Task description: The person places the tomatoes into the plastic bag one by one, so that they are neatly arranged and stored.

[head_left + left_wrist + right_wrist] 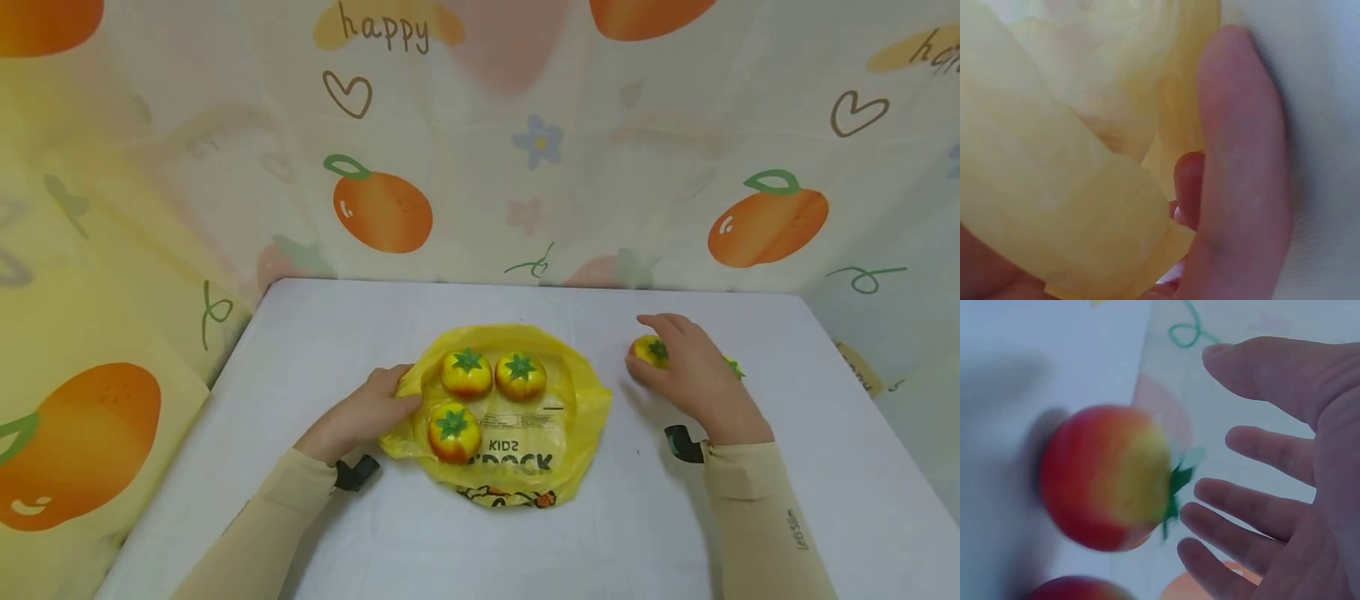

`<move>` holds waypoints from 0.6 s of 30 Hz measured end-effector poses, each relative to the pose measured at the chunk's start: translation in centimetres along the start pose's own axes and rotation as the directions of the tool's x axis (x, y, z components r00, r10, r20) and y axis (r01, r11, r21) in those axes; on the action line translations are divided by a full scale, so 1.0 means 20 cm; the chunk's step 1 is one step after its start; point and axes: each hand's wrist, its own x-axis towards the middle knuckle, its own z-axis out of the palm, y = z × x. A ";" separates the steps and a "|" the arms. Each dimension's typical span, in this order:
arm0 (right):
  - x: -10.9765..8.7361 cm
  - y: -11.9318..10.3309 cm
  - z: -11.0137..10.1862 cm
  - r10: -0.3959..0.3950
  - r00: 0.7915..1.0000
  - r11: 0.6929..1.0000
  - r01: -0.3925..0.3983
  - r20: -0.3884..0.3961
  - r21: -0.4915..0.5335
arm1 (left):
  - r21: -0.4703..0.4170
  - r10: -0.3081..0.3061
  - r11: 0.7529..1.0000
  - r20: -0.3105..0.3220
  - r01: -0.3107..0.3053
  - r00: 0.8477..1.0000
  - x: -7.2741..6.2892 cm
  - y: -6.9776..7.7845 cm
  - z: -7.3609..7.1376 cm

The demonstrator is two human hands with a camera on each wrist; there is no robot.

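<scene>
A yellow plastic bag (517, 492) lies spread on the table, its mouth facing up. Inside its rim sit three red-and-yellow tomatoes with green star-shaped tops, among them the lower-left tomato (454, 433). My left hand (363, 418) grips the bag's left edge; in the left wrist view the thin yellow film (1072, 187) passes between thumb and fingers. To the right, my right hand (693, 379) hovers over a tomato (648, 351), fingers spread and apart from it. The right wrist view shows this gap beside a tomato (1104, 478). Another tomato (1082, 590) is partly cut off there.
The white table (337, 317) ends at a back edge against a hanging cloth (487, 167) printed with oranges, hearts and flowers. Dark wrist-camera mounts show beneath both wrists. A green leafy top (733, 367) peeks out behind my right hand.
</scene>
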 end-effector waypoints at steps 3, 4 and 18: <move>0.01 0.03 0.02 0.037 0.999 0.999 -0.036 0.028 -0.023 | 0.002 -0.009 1.000 -0.004 0.009 1.000 0.00 0.00 0.00; 0.01 0.03 0.02 0.051 0.998 0.998 -0.050 0.039 -0.031 | 0.002 -0.008 1.000 -0.005 0.008 1.000 0.00 0.00 0.01; 0.04 0.06 0.07 0.094 0.991 0.993 -0.087 0.097 -0.075 | -0.001 -0.007 1.000 -0.007 0.007 1.000 -0.01 0.02 0.00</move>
